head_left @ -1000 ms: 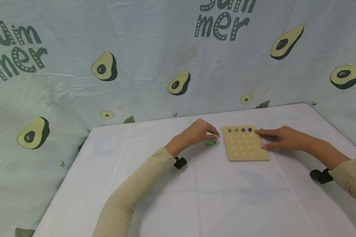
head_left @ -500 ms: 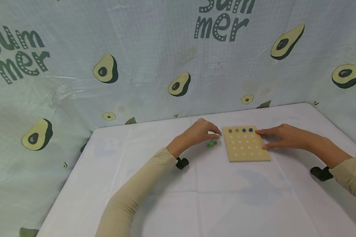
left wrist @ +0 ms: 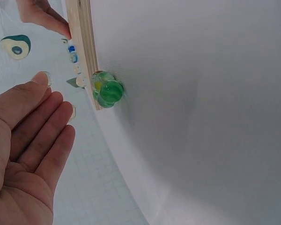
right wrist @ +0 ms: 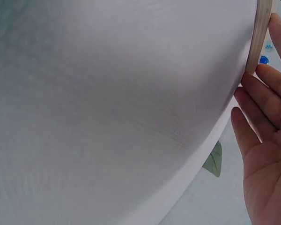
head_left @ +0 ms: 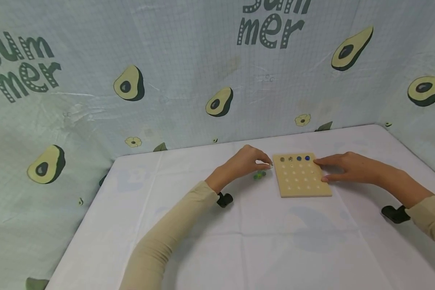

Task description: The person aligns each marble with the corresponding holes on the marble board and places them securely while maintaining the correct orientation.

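My left hand [head_left: 244, 163] pinches a clear glass marble [left wrist: 48, 78] between thumb and fingertips, just off the left edge of the pegboard-like wooden board [head_left: 301, 186]. The board has rows of round hollows. Along its back row sit several marbles; a blue marble [head_left: 307, 158] is at the right end. Below the left fingertips, a small cluster of green marbles [left wrist: 111, 91] lies on the cloth beside the board. My right hand [head_left: 355, 168] rests its fairly straight fingers against the board's right side, index at the back corner and thumb lower down.
A white cloth covers the table [head_left: 210, 245]. Behind it hangs a backdrop sheet [head_left: 174, 80] printed with avocados and lettering. A black wrist camera [head_left: 224, 200] sits under the left wrist, another black camera [head_left: 396, 214] under the right.
My left hand, still pinching the clear marble, has crept slightly right toward the board. The right hand keeps its touch on the board's side. The head view has shifted a little.
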### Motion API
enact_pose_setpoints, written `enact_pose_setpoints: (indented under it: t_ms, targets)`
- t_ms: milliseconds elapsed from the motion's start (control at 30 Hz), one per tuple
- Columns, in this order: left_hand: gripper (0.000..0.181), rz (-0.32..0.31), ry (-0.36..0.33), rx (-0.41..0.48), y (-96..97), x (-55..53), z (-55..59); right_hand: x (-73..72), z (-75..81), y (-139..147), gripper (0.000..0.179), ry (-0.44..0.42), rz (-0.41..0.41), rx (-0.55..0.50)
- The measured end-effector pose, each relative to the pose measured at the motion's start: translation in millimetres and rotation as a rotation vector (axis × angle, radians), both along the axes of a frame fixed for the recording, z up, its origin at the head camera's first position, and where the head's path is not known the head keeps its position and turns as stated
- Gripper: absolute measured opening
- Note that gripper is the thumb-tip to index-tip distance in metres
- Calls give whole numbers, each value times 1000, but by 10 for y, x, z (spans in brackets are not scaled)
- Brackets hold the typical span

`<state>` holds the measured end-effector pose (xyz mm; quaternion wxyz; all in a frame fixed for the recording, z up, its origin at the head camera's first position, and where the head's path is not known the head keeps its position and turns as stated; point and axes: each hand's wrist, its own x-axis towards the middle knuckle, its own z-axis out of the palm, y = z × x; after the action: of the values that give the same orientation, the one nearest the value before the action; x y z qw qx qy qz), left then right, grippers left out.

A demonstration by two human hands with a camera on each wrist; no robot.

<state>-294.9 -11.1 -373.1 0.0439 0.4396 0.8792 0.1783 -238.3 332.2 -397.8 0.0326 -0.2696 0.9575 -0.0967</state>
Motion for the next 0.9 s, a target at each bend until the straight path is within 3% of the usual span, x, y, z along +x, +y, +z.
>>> enact_pose_setpoints:
  t_ms: [900]
  targets:
    - [24,73,-37,33,213,-58,-96,-31,-29,19,67,-10,-5,47]
